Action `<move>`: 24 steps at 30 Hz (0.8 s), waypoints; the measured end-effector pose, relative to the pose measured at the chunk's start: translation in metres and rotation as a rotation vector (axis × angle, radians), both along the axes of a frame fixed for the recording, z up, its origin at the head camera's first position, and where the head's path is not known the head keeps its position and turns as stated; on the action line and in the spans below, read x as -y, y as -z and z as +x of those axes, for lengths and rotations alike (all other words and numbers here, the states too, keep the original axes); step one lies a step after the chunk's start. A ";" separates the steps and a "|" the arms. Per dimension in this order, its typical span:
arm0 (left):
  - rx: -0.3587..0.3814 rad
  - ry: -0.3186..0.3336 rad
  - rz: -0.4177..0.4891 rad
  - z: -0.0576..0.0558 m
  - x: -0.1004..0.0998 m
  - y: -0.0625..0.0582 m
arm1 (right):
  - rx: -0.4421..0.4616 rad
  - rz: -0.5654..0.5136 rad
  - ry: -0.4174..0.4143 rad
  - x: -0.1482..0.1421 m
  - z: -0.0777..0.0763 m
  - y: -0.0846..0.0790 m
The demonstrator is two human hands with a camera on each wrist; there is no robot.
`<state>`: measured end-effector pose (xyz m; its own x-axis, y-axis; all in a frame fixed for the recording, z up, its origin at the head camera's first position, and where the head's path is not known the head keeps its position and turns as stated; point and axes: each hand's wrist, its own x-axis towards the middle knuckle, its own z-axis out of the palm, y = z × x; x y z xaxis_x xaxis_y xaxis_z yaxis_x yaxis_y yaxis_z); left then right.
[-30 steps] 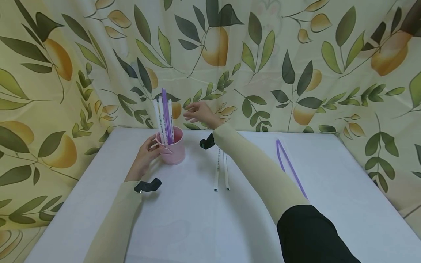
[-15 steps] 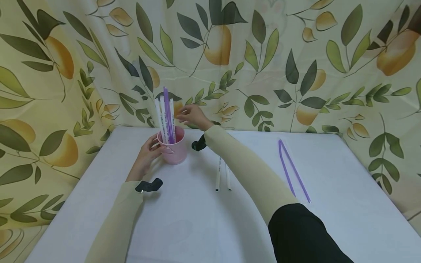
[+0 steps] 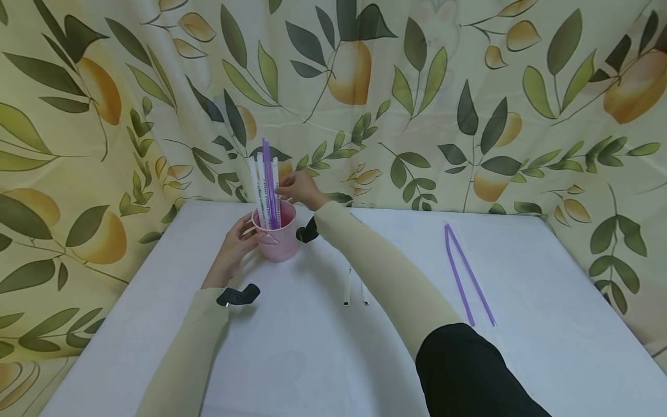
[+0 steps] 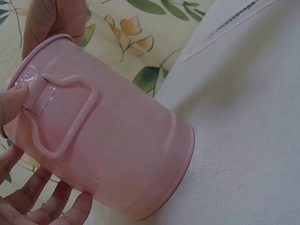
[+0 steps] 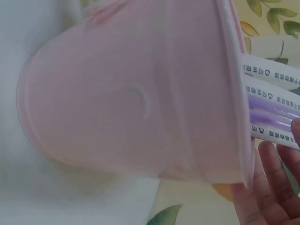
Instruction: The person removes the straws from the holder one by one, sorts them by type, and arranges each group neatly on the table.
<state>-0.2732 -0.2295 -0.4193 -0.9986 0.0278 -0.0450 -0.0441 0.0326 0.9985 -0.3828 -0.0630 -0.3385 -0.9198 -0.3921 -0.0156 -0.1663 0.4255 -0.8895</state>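
On the white table stands a pink bucket with a small wire handle. My left hand holds its left side, the thumb at the handle bracket in the left wrist view and the fingers around the wall. Several white paper-wrapped straws and purple straws stand upright inside. At the bucket's right rim, my right hand pinches a wrapped straw, its thumb lying on the paper in the right wrist view. The lower ends of the straws are hidden by the bucket wall.
Two wrapped straws lie on the table, partly covered by my right forearm. Farther right lie two purple straws, close together at their far ends. A leaf-and-fruit patterned curtain hangs behind the table.
My right hand has moved left to the straws at the bucket's rim, and its fingers have come together on a wrapped straw. My left hand stays on the bucket.
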 end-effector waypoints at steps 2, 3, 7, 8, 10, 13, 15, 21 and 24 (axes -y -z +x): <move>0.001 0.000 0.001 0.001 -0.001 -0.001 | 0.002 0.024 0.009 0.001 0.000 0.001; 0.002 -0.001 0.000 0.001 -0.001 -0.001 | 0.001 0.037 0.012 0.002 0.000 0.002; 0.004 0.002 0.000 0.002 -0.001 -0.002 | -0.010 0.068 0.010 0.003 -0.002 0.004; 0.002 0.003 0.001 0.002 -0.001 -0.002 | -0.011 0.070 0.009 0.003 -0.002 0.005; 0.001 0.005 0.003 0.003 -0.001 -0.002 | -0.006 0.069 0.010 0.003 -0.002 0.005; 0.001 0.005 0.007 0.003 -0.001 -0.002 | 0.001 0.062 0.018 0.002 -0.001 0.003; 0.002 0.002 0.008 0.002 -0.001 -0.002 | 0.005 0.050 0.022 0.002 -0.001 0.002; -0.002 -0.007 0.002 0.000 -0.001 0.000 | -0.001 -0.008 0.019 0.000 0.000 -0.001; -0.007 -0.007 0.002 0.000 0.000 0.000 | 0.007 -0.046 0.031 0.000 0.001 -0.003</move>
<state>-0.2730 -0.2290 -0.4195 -0.9991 0.0205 -0.0381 -0.0374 0.0302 0.9988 -0.3818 -0.0626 -0.3360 -0.9313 -0.3643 -0.0045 -0.1476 0.3887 -0.9095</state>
